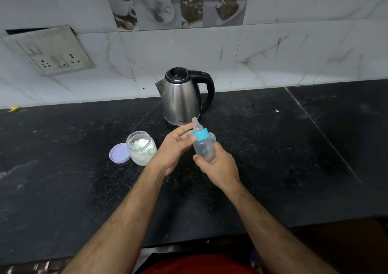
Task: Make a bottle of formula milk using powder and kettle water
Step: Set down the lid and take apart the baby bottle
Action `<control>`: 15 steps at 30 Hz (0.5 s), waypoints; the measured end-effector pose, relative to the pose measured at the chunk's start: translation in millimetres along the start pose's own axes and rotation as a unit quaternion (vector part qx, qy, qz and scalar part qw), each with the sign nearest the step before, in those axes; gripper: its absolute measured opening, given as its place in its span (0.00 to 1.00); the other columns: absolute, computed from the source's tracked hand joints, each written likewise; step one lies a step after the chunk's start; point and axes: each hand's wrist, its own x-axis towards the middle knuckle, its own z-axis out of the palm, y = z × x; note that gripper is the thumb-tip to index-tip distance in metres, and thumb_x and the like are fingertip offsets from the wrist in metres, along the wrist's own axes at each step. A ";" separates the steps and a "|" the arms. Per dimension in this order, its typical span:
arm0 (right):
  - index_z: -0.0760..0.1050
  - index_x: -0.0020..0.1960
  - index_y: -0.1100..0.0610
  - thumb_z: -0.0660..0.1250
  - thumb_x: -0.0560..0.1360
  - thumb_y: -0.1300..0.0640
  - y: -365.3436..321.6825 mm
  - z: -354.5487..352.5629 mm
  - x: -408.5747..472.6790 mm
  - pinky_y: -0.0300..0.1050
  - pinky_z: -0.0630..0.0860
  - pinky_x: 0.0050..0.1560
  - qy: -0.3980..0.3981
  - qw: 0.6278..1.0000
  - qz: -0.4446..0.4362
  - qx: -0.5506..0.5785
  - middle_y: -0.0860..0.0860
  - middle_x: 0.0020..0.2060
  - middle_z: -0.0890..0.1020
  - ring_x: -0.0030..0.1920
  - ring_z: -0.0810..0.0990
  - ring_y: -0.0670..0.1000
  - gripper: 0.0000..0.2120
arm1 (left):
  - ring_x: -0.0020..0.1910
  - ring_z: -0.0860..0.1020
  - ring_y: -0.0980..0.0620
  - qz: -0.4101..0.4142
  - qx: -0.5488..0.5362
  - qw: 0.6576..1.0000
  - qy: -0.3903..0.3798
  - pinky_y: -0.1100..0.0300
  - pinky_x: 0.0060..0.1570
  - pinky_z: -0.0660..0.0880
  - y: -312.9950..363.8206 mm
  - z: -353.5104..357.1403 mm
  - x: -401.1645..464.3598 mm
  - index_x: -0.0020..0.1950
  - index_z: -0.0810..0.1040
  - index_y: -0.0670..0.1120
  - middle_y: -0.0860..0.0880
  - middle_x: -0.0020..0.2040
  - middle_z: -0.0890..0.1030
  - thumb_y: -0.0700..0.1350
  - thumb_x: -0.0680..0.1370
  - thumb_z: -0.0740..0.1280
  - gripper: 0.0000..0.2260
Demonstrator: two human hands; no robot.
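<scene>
My right hand [217, 164] grips the lower body of a clear baby bottle [203, 146], held tilted above the black counter. The bottle carries a turquoise collar [200, 134] and a clear teat [196, 125]. My left hand [176, 147] is beside it with relaxed fingers, its fingertips touching the collar. A steel kettle [181, 97] with a black lid and handle stands just behind the hands. To the left, an open clear jar [141, 147] holds white powder and a pale scoop, and its lilac lid [119, 154] lies flat beside it.
The black stone counter [283, 152] runs wide to both sides, with a seam at the right. A marbled tile wall rises behind it, and a socket plate [52, 51] hangs at the upper left. The counter's front edge lies close to my body.
</scene>
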 end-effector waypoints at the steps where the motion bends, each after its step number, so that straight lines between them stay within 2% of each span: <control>1: 0.72 0.60 0.51 0.71 0.72 0.41 -0.3 0.9 -1.2 0.50 0.81 0.49 0.001 1.000 -0.004 0.003 0.45 0.46 0.81 0.45 0.81 0.46 0.22 | 0.57 0.80 0.50 0.002 -0.002 1.000 0.011 0.57 0.60 0.76 0.5 0.6 0.1 0.71 0.72 0.39 0.41 0.60 0.81 0.35 0.77 0.68 0.21; 3: 0.72 0.58 0.50 0.71 0.71 0.41 -1.7 3.5 -3.5 0.49 0.81 0.48 -0.005 1.000 -0.008 0.014 0.45 0.44 0.81 0.44 0.81 0.45 0.21 | 0.55 0.80 0.50 0.001 -0.001 1.000 0.024 0.58 0.57 0.77 1.6 2.5 0.8 0.68 0.74 0.40 0.43 0.56 0.82 0.36 0.74 0.72 0.23; 5: 0.73 0.56 0.50 0.71 0.70 0.41 -2.5 6.1 -4.1 0.50 0.81 0.48 -0.013 1.000 -0.008 0.019 0.45 0.44 0.81 0.43 0.81 0.45 0.20 | 0.56 0.80 0.52 0.001 0.003 1.000 0.025 0.59 0.58 0.77 3.1 6.0 0.4 0.66 0.76 0.45 0.47 0.56 0.82 0.37 0.74 0.73 0.20; 9: 0.73 0.54 0.49 0.71 0.70 0.41 -0.7 7.9 -2.0 0.51 0.81 0.49 -0.030 0.999 -0.012 0.018 0.44 0.43 0.81 0.43 0.81 0.44 0.18 | 0.66 0.77 0.54 -0.016 -0.006 1.000 -0.005 0.56 0.66 0.73 1.9 13.1 -1.3 0.72 0.70 0.48 0.50 0.67 0.78 0.42 0.75 0.70 0.25; 13: 0.73 0.58 0.48 0.71 0.70 0.40 6.1 5.6 2.3 0.51 0.81 0.49 -0.015 1.000 -0.001 0.024 0.44 0.44 0.82 0.44 0.81 0.44 0.21 | 0.60 0.79 0.53 -0.014 -0.008 1.000 -0.027 0.59 0.60 0.76 1.7 8.6 -6.3 0.68 0.75 0.45 0.50 0.62 0.81 0.43 0.80 0.65 0.16; 15: 0.72 0.59 0.47 0.71 0.70 0.40 9.3 5.4 4.7 0.51 0.81 0.50 -0.014 1.000 0.004 0.027 0.44 0.44 0.82 0.44 0.82 0.45 0.22 | 0.58 0.80 0.51 -0.012 0.001 1.000 -0.020 0.55 0.61 0.75 -0.8 3.3 -6.7 0.69 0.75 0.42 0.47 0.60 0.82 0.41 0.81 0.63 0.15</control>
